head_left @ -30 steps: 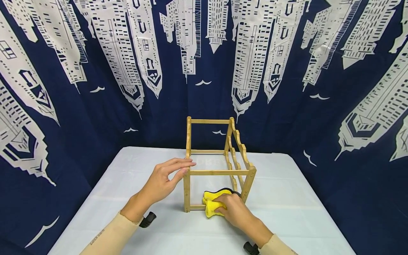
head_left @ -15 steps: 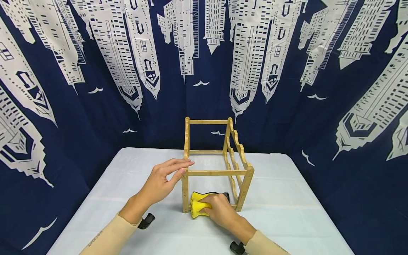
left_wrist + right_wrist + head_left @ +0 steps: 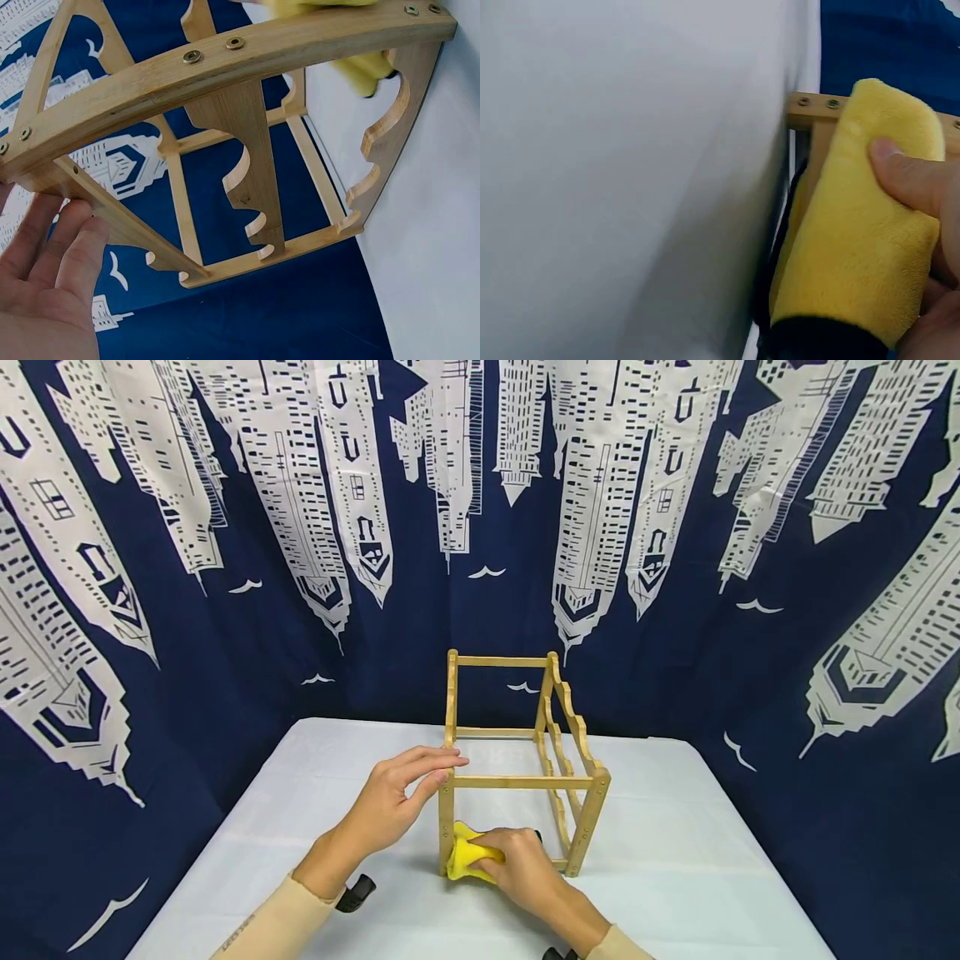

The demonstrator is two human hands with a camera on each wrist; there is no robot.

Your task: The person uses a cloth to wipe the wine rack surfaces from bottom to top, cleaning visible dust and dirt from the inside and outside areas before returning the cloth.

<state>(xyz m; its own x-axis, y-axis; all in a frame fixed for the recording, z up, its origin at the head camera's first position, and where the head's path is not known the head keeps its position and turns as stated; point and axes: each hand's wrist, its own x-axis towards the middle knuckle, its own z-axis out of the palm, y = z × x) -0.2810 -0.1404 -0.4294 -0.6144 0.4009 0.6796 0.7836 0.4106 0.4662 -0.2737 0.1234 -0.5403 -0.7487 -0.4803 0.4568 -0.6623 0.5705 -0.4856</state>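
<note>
Yellow plush cloth (image 3: 855, 240) sits pinched between the thumb and fingers of the right hand (image 3: 521, 868), low at the centre of the frame, wrapped about the wooden rack's (image 3: 517, 782) bottom near rail, close against the near left post (image 3: 447, 814). From where I stand, the left hand (image 3: 397, 797) rests on the upper near left corner of that rack, fingers stretched out straight and the thumb a little apart.

Right hand and cloth hide much of the bottom rail. In the left wrist view a thick wooden bar with metal fasteners (image 3: 193, 56) cuts across in front of the cloth, which is blurred there. Above the right hand, the top near rail crosses the open frame. Scalloped rails (image 3: 557, 752) run back along the rack's right side.

Beige sleeves (image 3: 277, 920) come in from the bottom edge, a black device (image 3: 356, 893) at the left cuff. White covering spreads over the table (image 3: 697, 860) around the rack's feet. Behind, a navy curtain (image 3: 420, 635) fills the upper frame and both sides, printed with upside-down white skyscrapers and birds.

As for the cloth, it looks soft and thick, rolled smooth under the thumb, with a black edge at its lower end in the right wrist view.
</note>
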